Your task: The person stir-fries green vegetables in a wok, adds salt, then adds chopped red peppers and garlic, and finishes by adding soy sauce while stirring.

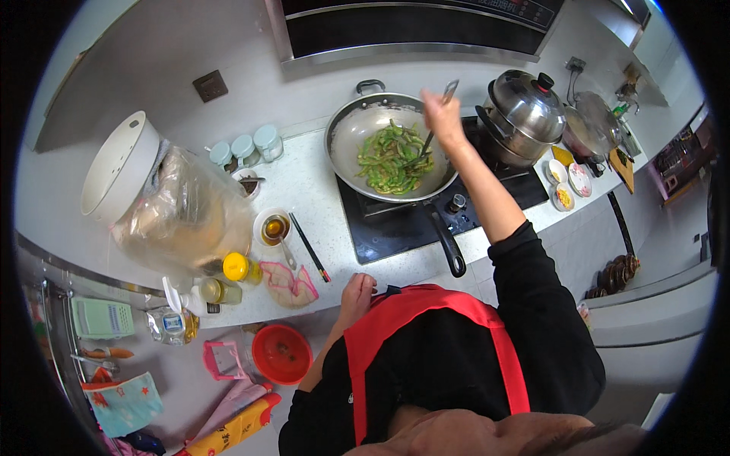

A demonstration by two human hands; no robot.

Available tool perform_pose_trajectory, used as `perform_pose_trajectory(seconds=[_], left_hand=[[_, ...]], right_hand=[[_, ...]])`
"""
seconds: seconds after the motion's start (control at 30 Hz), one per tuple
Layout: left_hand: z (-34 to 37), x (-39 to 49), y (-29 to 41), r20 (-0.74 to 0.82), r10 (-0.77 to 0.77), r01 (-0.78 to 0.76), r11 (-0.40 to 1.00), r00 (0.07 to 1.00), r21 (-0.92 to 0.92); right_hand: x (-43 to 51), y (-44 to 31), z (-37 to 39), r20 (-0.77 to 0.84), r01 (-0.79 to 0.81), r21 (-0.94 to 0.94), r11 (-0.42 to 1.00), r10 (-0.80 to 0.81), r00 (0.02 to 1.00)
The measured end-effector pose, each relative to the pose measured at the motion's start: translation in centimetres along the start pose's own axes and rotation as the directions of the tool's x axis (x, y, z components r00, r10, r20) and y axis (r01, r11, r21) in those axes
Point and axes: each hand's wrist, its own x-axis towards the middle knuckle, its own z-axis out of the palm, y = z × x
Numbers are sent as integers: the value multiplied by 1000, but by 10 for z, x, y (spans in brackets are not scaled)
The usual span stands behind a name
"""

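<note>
My right hand (443,118) is closed around the handle of a metal spatula (428,142), whose lower end lies among green peppers (393,157) in a large wok (348,134). The wok stands on a black glass gas stove (379,239), its black handle pointing towards me. My left hand (358,290) rests near the counter's front edge, fingers curled, beside the red apron; I cannot tell whether it holds anything. To its left lie a pink-edged cloth (288,285) and a pair of dark chopsticks (309,247). A bowl of brown liquid (266,218) with a ladle in it stands behind them.
A lidded steel steamer pot (522,119) stands right of the wok. Small bowls, one with chopped yellow bits (563,196), sit beyond it. Lidded seasoning jars (245,149), a large plastic bag (188,211) and a yellow-capped jar (236,267) occupy the left counter. A red basin (282,354) is below.
</note>
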Motion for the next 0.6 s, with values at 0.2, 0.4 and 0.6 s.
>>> perform_pose_trajectory(seconds=[0.2,0.4,0.6], left_hand=[[2,6,2,53,2,0,1000,999,-29],[5,10,4,79,13,-11,1000,997,-23],[9,10,5,96,23,-24,1000,995,16]], right_hand=[[-10,1,-4,-25,73,230,970,-69,997],[-21,4,5,31,-37,142,989,33,999],[-19,11,13,4,15,225,974,-16,1000]])
